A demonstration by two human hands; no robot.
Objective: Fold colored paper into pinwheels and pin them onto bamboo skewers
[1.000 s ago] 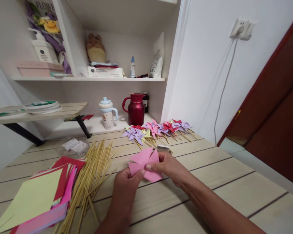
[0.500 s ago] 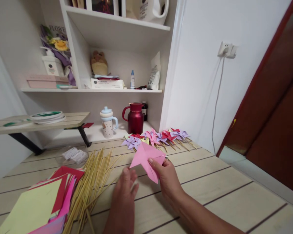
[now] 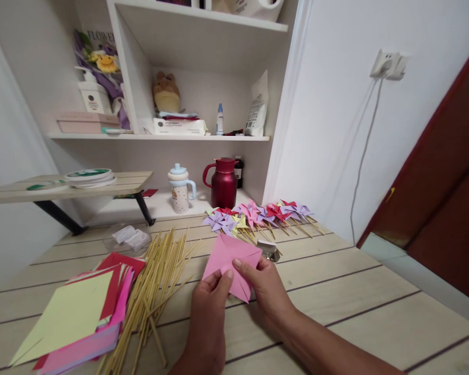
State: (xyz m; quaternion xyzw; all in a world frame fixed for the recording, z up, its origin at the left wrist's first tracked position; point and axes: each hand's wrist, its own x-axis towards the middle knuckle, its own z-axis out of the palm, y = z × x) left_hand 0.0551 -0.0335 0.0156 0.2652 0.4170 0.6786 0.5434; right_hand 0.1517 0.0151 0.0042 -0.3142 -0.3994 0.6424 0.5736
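A single head-worn view is given, looking forward and down across the counter from close above. The hands are caught near the lower edge; shelves and wall are faced beyond.

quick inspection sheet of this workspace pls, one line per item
surface: pale wooden plank table
job's things: folded pink paper
clutter: bamboo sticks, coloured paper stack, finished pinwheels, metal clip, clear bag
grippers: left hand and right hand both pinch the pink paper
cables: white cable hanging from wall plug
surroundings: shelves, red jug, sippy cup, red-brown door
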